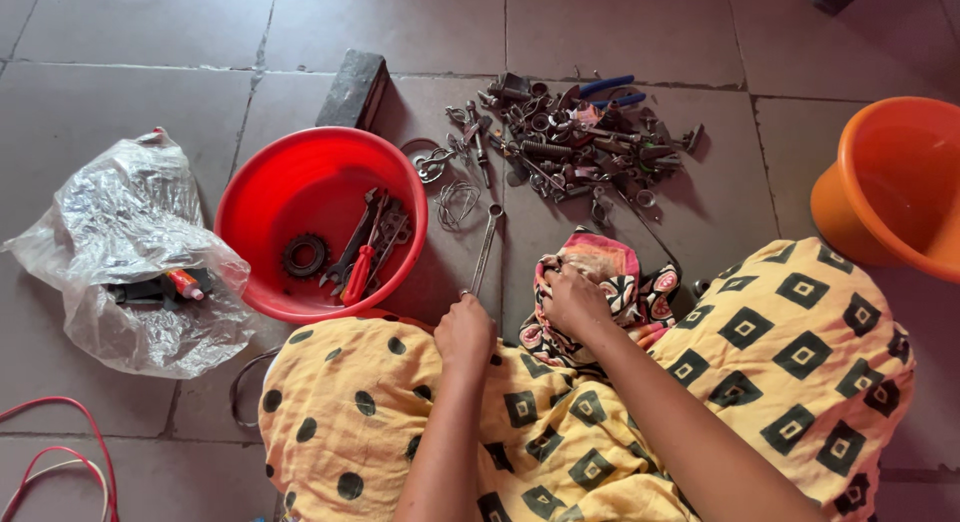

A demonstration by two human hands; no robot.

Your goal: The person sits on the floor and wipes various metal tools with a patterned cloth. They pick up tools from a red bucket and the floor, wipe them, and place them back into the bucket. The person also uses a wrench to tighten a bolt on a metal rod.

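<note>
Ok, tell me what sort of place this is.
Probably an informal floor workspace for sorting tools, perhaps a repair spot. A heap of metal tools and parts lies on the bare tiled floor, a red basin holds a sprocket and wrenches, and the left hand holds a wrench.

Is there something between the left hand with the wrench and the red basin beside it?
Nothing visible stands between them. The left hand grips the lower end of the wrench, which points up over the bare tile floor. The red basin sits directly to its left, its rim close to the hand.
</note>
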